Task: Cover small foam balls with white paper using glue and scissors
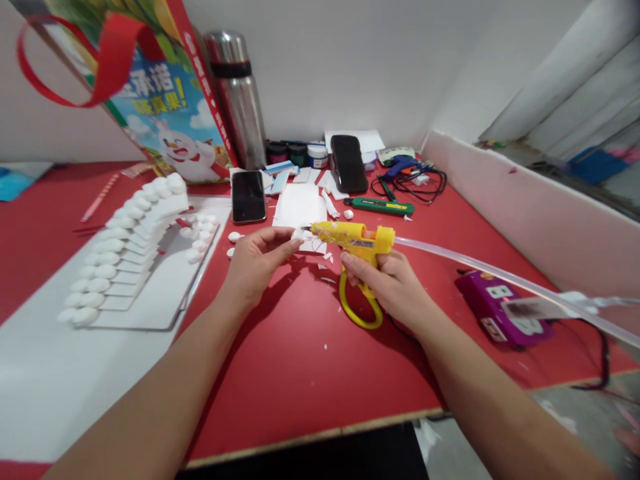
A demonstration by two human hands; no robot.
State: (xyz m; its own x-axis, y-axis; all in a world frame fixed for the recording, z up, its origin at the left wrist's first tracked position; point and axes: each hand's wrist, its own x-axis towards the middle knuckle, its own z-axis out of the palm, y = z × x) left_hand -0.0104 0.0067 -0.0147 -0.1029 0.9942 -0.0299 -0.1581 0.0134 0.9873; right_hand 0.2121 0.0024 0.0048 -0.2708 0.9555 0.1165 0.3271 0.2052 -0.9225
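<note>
My right hand (383,277) is wrapped round the handle of a yellow hot glue gun (350,235), whose nozzle points left. A long clear glue stick (450,253) runs out of its back end. Between the thumb and fingers of my left hand (260,257) is a small white foam piece (299,235), right at the nozzle tip. To the left stands a white stepped model (133,267) of a curved staircase, edged with rounded white pieces. A few loose white pieces (235,237) lie beside my left hand.
Two phones (249,197) lie behind my hands, near a green utility knife (383,206) and white scraps (300,205). A steel flask (240,100) and a printed bag (170,113) stand at the back left. A purple power box (500,310) sits at right, with cables around it.
</note>
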